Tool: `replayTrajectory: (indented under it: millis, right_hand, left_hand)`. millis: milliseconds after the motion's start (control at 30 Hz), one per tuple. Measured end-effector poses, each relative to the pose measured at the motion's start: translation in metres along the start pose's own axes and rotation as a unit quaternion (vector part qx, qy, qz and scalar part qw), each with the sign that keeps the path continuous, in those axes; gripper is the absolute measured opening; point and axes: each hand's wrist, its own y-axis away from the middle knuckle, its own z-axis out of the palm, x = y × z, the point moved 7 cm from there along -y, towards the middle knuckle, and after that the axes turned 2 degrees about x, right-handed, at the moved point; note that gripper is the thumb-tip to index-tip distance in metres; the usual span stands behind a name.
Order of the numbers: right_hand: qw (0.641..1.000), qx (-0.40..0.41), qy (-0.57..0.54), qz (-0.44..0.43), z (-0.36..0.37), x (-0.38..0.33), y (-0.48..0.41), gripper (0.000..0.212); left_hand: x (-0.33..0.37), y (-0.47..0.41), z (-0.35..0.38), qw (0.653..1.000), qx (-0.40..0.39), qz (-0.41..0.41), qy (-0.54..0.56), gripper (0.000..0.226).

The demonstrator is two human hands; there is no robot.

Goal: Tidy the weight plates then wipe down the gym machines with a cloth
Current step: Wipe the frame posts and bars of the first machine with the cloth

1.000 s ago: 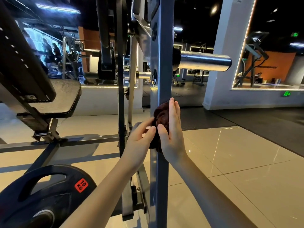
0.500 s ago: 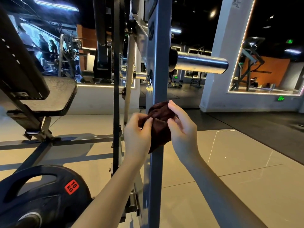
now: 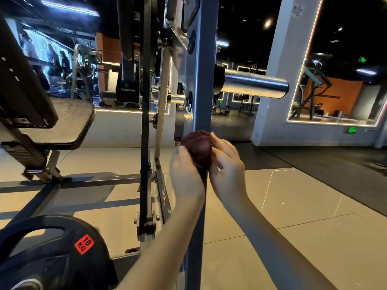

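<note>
A dark maroon cloth (image 3: 198, 148) is bunched into a ball in front of the grey upright post (image 3: 204, 80) of a weight machine. My left hand (image 3: 185, 174) grips the cloth from the left with curled fingers. From the right, my right hand (image 3: 227, 170) holds it too, thumb and fingers curled round it. A black 10 kg weight plate (image 3: 54, 252) with a red label sits at the bottom left. A bare chrome plate sleeve (image 3: 254, 85) sticks out to the right of the post.
A black padded seat (image 3: 58, 122) and backrest stand at the left on a grey floor frame (image 3: 69, 183). Beige floor tiles (image 3: 293, 227) lie to the right, dark rubber flooring (image 3: 335, 164) beyond. A white pillar (image 3: 278, 91) and mirrors stand behind.
The cloth came off the post's face and got gathered from a loose fold into a tight ball between both hands. My right hand went from flat against the post to curled round the cloth.
</note>
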Motion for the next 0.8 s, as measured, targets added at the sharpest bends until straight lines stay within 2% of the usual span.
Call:
replayTrajectory:
  millis: [67, 133, 167, 200, 267, 300, 400, 467, 500, 633, 733, 800]
  right_hand:
    - [0.997, 0.002, -0.07, 0.03, -0.003, 0.002, -0.003, 0.032]
    - [0.992, 0.007, -0.107, 0.071, -0.006, 0.004, -0.009, 0.036]
    - [0.987, 0.006, -0.122, 0.1, -0.006, 0.006, -0.012, 0.039]
    - [0.982, 0.004, -0.141, 0.129, -0.006, 0.007, -0.014, 0.042]
    - [0.973, -0.006, -0.172, 0.156, -0.003, 0.005, -0.018, 0.044]
    - [0.974, -0.008, -0.169, 0.15, -0.002, 0.002, -0.02, 0.043]
    - [0.988, -0.01, -0.109, 0.109, 0.005, -0.005, -0.03, 0.044]
    - [0.993, -0.006, -0.08, 0.085, 0.015, -0.006, -0.038, 0.05]
    - [0.995, 0.001, -0.069, 0.067, 0.02, -0.007, -0.04, 0.052]
    - [0.995, 0.061, -0.073, 0.011, 0.037, 0.0, -0.035, 0.048]
    - [0.992, 0.087, -0.088, 0.004, 0.041, 0.007, -0.031, 0.047]
    - [0.99, 0.076, -0.118, 0.016, 0.042, 0.008, -0.031, 0.047]
  left_hand:
    - [-0.003, 0.002, 0.011, 0.998, -0.044, 0.034, -0.016, 0.045]
    - [-0.005, -0.008, 0.014, 0.991, -0.068, 0.079, -0.079, 0.068]
    - [-0.005, -0.013, 0.012, 0.988, -0.063, 0.092, -0.103, 0.068]
    - [-0.004, -0.015, 0.01, 0.987, -0.056, 0.102, -0.114, 0.059]
    - [0.001, -0.015, 0.006, 0.991, -0.041, 0.101, -0.079, 0.027]
    - [0.003, -0.015, 0.004, 0.995, -0.036, 0.079, -0.047, 0.019]
    - [0.003, -0.028, -0.005, 0.999, 0.002, -0.016, 0.051, 0.023]
    - [0.006, -0.041, -0.008, 0.996, 0.031, -0.039, 0.075, 0.034]
    - [0.008, -0.046, -0.008, 0.996, 0.041, -0.032, 0.07, 0.038]
    - [0.007, -0.035, -0.007, 0.995, 0.047, 0.024, 0.082, 0.027]
    - [-0.005, -0.023, -0.004, 0.997, -0.014, 0.055, 0.054, 0.02]
    - [0.001, -0.03, 0.005, 0.996, -0.056, 0.072, 0.022, 0.034]
